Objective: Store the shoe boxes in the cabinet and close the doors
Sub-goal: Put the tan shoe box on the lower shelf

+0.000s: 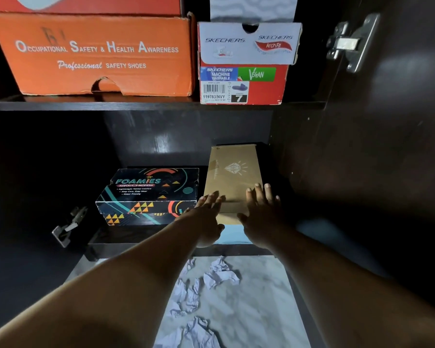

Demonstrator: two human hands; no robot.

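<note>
**Two flat hands on a tan shoe box, low in the cabinet**

Two hands lie on the near end of the tan box (232, 177), fingers straight and spread, gripping nothing: the left hand (207, 217) at its near left corner, the right hand (260, 209) at its near right corner. That box is plain kraft cardboard, long and narrow, lying end-on on the lower shelf (141, 243), with a pale diamond emblem printed on its lid.

Just left of the tan box sits a black box (148, 194) with teal arcs and orange triangles, reading "FOAMIES SKECHERS"; whether the two touch I cannot tell. Above the tan box, on the upper shelf (158, 104), stands a red-and-white Skechers box (246, 64) marked "Arch Fit", "MACHINE WASHABLE", "VEGAN", "119783/NVY" and "7". Above and left of the tan box is a large orange box (93, 56), creased cardboard, printed "Occupational Safety & Health Awareness" and "Professional SAFETY SHOES".

Right of the tan box the dark glossy door (392, 146) stands open, a metal hinge (352, 42) at its top. Below the tan box, crumpled paper (220, 273) lies on a pale marbled floor (261, 310).
</note>
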